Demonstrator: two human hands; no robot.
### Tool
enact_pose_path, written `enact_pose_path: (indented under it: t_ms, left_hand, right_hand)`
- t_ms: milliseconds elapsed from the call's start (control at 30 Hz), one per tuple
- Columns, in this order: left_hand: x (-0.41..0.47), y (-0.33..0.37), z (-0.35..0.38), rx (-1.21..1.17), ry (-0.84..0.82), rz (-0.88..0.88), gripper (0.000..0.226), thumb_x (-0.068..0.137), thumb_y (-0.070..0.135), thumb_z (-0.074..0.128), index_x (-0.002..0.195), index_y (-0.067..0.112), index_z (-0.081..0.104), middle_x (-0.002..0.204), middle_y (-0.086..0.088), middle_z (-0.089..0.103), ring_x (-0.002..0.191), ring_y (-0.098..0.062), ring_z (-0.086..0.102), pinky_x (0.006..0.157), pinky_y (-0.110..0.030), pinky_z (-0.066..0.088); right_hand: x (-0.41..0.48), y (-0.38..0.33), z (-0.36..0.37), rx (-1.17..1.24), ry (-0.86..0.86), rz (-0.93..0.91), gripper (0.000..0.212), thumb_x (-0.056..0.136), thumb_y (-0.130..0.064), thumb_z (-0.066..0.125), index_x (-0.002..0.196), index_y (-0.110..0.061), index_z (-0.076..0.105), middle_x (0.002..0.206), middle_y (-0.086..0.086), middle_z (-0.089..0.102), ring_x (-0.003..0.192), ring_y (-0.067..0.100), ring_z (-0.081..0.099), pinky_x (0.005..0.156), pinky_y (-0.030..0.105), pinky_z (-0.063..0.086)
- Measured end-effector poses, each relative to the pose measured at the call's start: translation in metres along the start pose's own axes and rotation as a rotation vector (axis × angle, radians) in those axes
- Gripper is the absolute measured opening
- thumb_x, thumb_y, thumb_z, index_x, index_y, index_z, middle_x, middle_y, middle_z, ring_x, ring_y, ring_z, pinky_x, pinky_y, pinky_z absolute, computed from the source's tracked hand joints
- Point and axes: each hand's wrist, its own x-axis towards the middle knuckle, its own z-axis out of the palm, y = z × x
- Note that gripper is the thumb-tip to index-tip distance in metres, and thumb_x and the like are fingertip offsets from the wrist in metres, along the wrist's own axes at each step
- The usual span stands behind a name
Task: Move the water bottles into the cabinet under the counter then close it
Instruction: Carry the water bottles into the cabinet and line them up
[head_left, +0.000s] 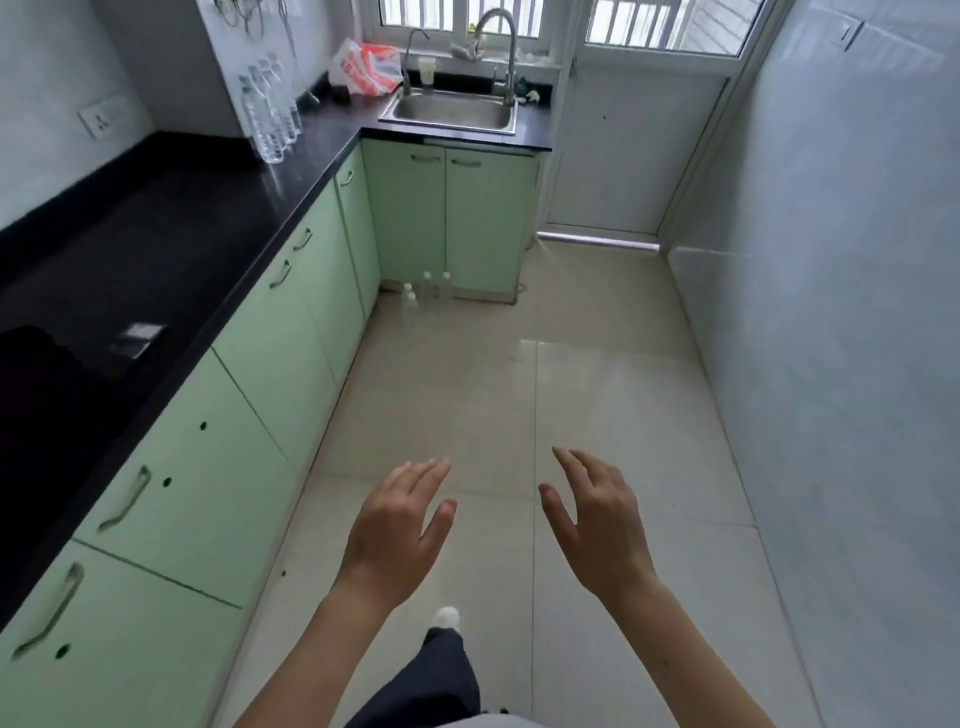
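Observation:
Several clear water bottles stand in a cluster on the black counter near the wall corner. More clear bottles stand on the floor in the corner where the green cabinets meet. All cabinet doors are shut. My left hand and my right hand hover low in front of me over the floor tiles, fingers spread and straight, holding nothing. Both are far from the bottles.
A steel sink with a tall tap sits at the far end under the window. A red-and-white plastic bag and a cup lie beside it. A white door closes the far right; tiled wall runs along the right.

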Motion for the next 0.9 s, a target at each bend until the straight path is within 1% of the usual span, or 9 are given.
enact_pose_path:
  t_ms: [167,267,333,467,567,633,767,900]
  left_hand:
    - [0.158,-0.029,-0.035,-0.006,0.037,0.091,0.052,0.095,0.042,0.037,0.132,0.012,0.058,0.127,-0.008,0.063,0.120,-0.030,0.057,0.098,-0.042,0.049]
    - [0.243,-0.043,-0.051,0.026,0.085,0.127,0.051,0.095,0.040,0.038,0.131,0.010,0.059,0.127,-0.010,0.063,0.119,-0.032,0.056,0.100,-0.042,0.048]
    - [0.284,-0.053,-0.051,0.037,0.091,0.121,0.051,0.095,0.039,0.038,0.132,0.010,0.058,0.128,-0.010,0.062,0.121,-0.031,0.055,0.102,-0.042,0.046]
    - [0.354,-0.078,-0.021,0.024,0.080,0.025,0.051,0.095,0.040,0.038,0.132,0.011,0.058,0.128,-0.009,0.063,0.121,-0.029,0.055,0.103,-0.043,0.045]
    - [0.405,-0.092,0.006,0.017,0.068,-0.067,0.052,0.095,0.041,0.037,0.131,0.011,0.059,0.126,-0.008,0.064,0.119,-0.029,0.057,0.100,-0.044,0.047]
    - [0.444,-0.097,0.015,0.019,0.091,-0.125,0.052,0.095,0.042,0.037,0.129,0.010,0.061,0.123,-0.008,0.066,0.115,-0.029,0.059,0.098,-0.043,0.049]
    - [0.531,-0.107,-0.001,0.036,0.182,-0.208,0.051,0.095,0.041,0.037,0.128,0.010,0.061,0.121,-0.006,0.066,0.114,-0.026,0.060,0.095,-0.040,0.051]
    - [0.609,-0.125,-0.034,0.080,0.308,-0.277,0.050,0.095,0.039,0.039,0.127,0.009,0.062,0.120,-0.005,0.067,0.112,-0.025,0.060,0.095,-0.038,0.050]
  right_hand:
    - [0.141,-0.004,-0.006,-0.024,0.060,0.017,0.056,0.097,-0.047,0.038,0.136,-0.011,0.056,0.127,0.008,0.064,0.119,0.027,0.057,0.095,0.041,0.047]
    - [0.214,0.001,-0.002,-0.037,0.065,0.000,0.055,0.097,-0.047,0.039,0.136,-0.011,0.056,0.127,0.007,0.064,0.119,0.026,0.057,0.096,0.040,0.047]
    - [0.254,0.006,0.006,-0.031,0.072,-0.022,0.055,0.097,-0.046,0.039,0.136,-0.010,0.056,0.127,0.007,0.064,0.119,0.026,0.057,0.096,0.040,0.047]
    - [0.338,0.028,0.041,-0.009,0.008,-0.061,0.056,0.096,-0.046,0.038,0.134,-0.009,0.058,0.126,0.008,0.065,0.118,0.028,0.058,0.098,0.040,0.046]
    - [0.414,0.048,0.070,0.032,-0.050,-0.110,0.057,0.096,-0.046,0.038,0.133,-0.008,0.058,0.126,0.010,0.064,0.117,0.029,0.058,0.097,0.042,0.048]
    - [0.469,0.058,0.081,0.052,-0.084,-0.165,0.057,0.096,-0.046,0.039,0.133,-0.008,0.058,0.127,0.010,0.064,0.118,0.029,0.058,0.097,0.042,0.048]
    - [0.589,0.061,0.086,0.063,-0.127,-0.300,0.056,0.097,-0.046,0.040,0.134,-0.009,0.057,0.127,0.010,0.064,0.117,0.029,0.057,0.097,0.043,0.048]
    - [0.701,0.047,0.088,0.075,-0.120,-0.444,0.056,0.097,-0.045,0.040,0.135,-0.008,0.057,0.129,0.010,0.062,0.120,0.030,0.055,0.099,0.043,0.047]
